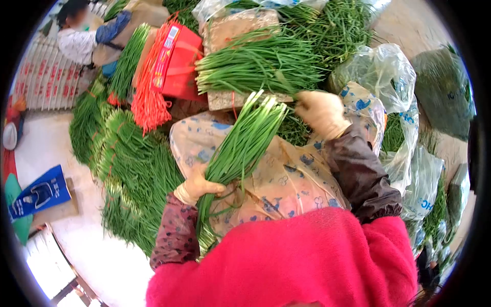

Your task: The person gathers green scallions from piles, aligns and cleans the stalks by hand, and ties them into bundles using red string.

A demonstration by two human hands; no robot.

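My left hand (198,187), in a pale glove, is closed around the lower, leafy part of a bunch of green stalks (244,137). The bunch slants over my lap, its white ends up and to the right. To the right of those ends is my right hand (321,113), also gloved, with its fingers curled; whether anything is between them is too small to tell. A larger pile of green stalks (261,64) lies across a board (245,28) just ahead. Red ties (151,82) hang beside a red box (184,64) to the left of the board.
Tied bunches (128,148) are heaped at my left. Loose greens (342,30) lie at the back right, near clear plastic bags (381,71) and a dark full bag (442,87). Another person (76,38) sits at the upper left. A blue bag (41,194) lies at far left.
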